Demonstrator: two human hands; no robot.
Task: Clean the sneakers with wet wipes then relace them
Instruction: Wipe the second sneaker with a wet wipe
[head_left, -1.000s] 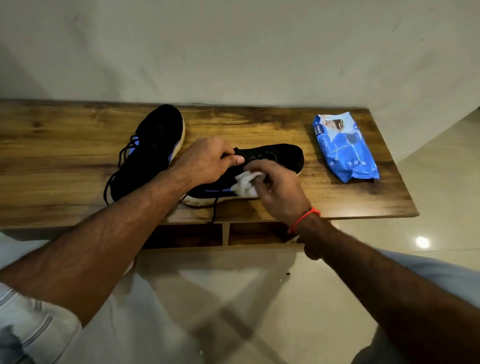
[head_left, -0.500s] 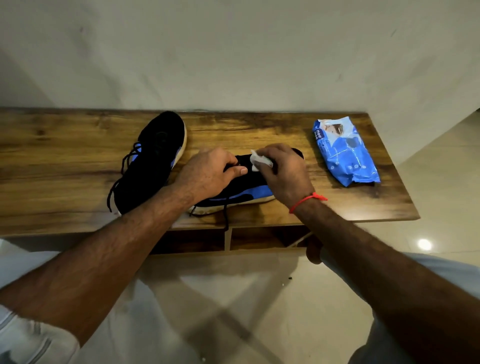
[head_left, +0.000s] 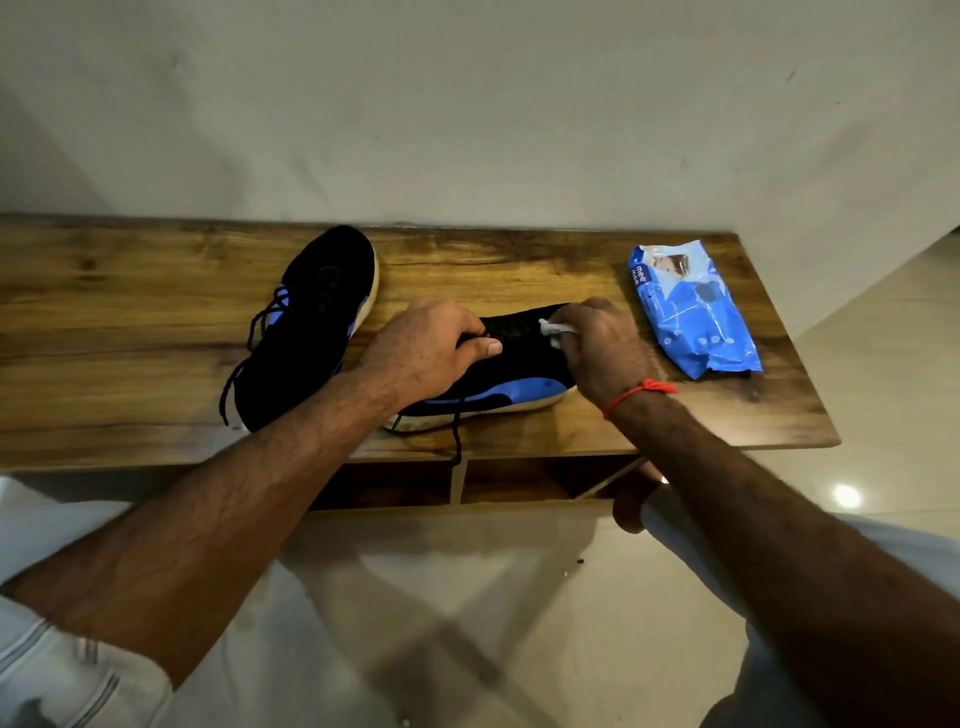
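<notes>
Two black sneakers with blue side panels lie on a low wooden table. The near sneaker lies on its side near the front edge, toe to the right. My left hand grips its collar, thumb over the top. My right hand holds a crumpled white wet wipe against the black upper near the toe. One lace hangs over the table edge. The other sneaker rests to the left, laced, toe pointing toward the wall.
A blue pack of wet wipes lies on the table's right end. The wall runs right behind the table. Open shelf compartments sit under the tabletop. Pale tiled floor lies to the right and below.
My right hand carried the wipe from the sneaker's side panel up onto the upper and toward the toe. My left hand kept its grip on the collar.
</notes>
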